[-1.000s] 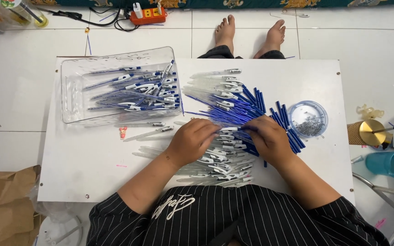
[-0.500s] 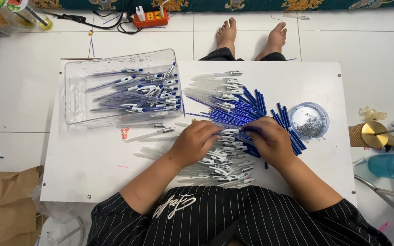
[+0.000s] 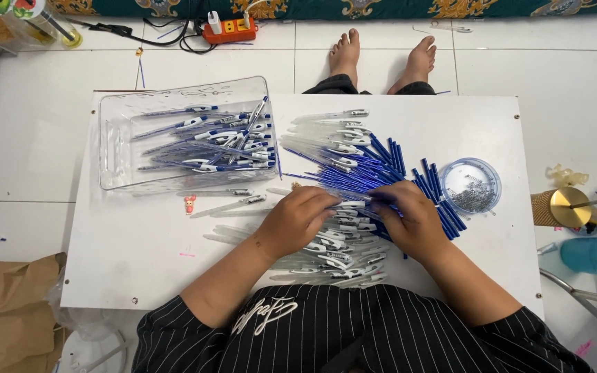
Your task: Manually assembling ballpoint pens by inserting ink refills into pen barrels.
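While both hands (image 3: 354, 217) meet, slim plastic pens (image 3: 354, 173) pile beneath.

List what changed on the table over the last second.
Very little. Both hands, left hand and right hand, stay together over the pen parts pile, fingers shifting only slightly on one piece. The clear tray of finished pens and the round dish have not moved.

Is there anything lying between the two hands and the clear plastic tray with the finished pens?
Nothing tall blocks the way. Between the left hand and the clear plastic tray lie only a few loose transparent pen barrels and a small red piece, flat on the white table. The right hand rests on the pen pile.
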